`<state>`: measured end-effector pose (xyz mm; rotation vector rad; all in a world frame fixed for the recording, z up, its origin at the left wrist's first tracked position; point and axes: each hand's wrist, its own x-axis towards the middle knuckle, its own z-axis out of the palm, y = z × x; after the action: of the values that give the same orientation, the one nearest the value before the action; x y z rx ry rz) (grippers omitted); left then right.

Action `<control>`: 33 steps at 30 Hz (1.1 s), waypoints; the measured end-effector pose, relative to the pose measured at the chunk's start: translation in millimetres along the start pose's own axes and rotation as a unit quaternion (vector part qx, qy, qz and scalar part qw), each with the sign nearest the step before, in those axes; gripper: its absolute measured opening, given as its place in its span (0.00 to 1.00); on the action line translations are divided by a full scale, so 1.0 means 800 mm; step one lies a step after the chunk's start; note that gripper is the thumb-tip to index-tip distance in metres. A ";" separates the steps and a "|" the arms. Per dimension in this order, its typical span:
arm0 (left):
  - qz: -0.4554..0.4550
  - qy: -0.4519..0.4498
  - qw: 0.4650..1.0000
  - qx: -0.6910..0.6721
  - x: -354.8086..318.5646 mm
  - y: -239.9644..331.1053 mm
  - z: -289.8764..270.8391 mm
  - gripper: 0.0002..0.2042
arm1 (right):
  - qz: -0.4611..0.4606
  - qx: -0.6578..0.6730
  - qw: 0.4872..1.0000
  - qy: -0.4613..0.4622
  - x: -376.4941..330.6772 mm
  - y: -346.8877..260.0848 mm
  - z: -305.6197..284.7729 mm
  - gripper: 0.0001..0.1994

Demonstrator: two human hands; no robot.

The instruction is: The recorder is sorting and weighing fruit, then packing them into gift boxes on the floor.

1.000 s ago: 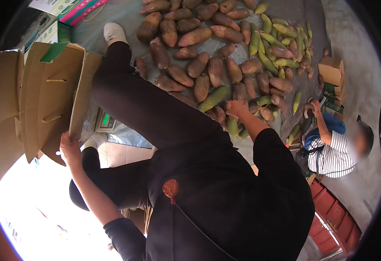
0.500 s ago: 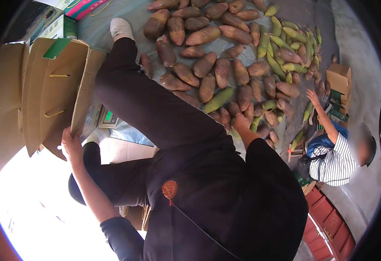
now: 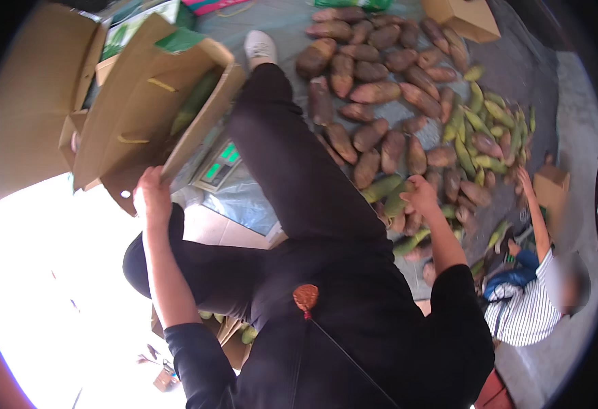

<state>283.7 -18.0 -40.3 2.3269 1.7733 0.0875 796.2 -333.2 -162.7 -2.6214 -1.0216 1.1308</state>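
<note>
My left hand [image 3: 152, 198] pinches the lower edge of an open cardboard box [image 3: 125, 109] with yellow rope handles. Inside that box, a long green shape shows partly in shadow. To the right, beyond my knee, my right hand [image 3: 420, 196] is closed around the end of a green radish [image 3: 396, 199]. Another green radish [image 3: 379, 189] lies right beside it. Around them spreads a pile of large reddish-brown root vegetables [image 3: 374, 136] on plastic sheeting.
A scale [image 3: 217, 165] with green lit digits sits between the box and my leg. More green radishes [image 3: 490, 129] lie at the right. A co-worker in a striped shirt [image 3: 524, 313] reaches toward them. Cartons [image 3: 462, 17] stand at the far edge.
My right hand has come up out of the pile with a green radish. The view has shifted, and the box's opening shows more. My left hand keeps its hold on the box edge.
</note>
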 end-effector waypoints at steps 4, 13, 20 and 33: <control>0.022 0.012 0.999 0.046 -0.001 0.014 -0.001 0.07 | -0.053 0.116 0.991 0.036 0.016 -0.078 -0.049 0.25; 0.006 0.032 0.999 0.039 -0.007 0.008 0.000 0.10 | -0.346 0.438 0.812 0.171 -0.020 -0.321 -0.185 0.24; 0.006 0.026 0.998 0.055 -0.008 0.007 0.001 0.11 | -0.528 0.465 0.709 0.043 -0.049 -0.484 -0.177 0.23; 0.047 0.048 0.995 0.079 -0.004 0.002 0.000 0.11 | -0.618 0.212 0.743 0.148 -0.047 -0.626 -0.036 0.16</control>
<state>284.0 -21.7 -39.7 2.5577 1.7738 0.0792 526.8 32.0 53.6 -1.1516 -1.6812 0.4495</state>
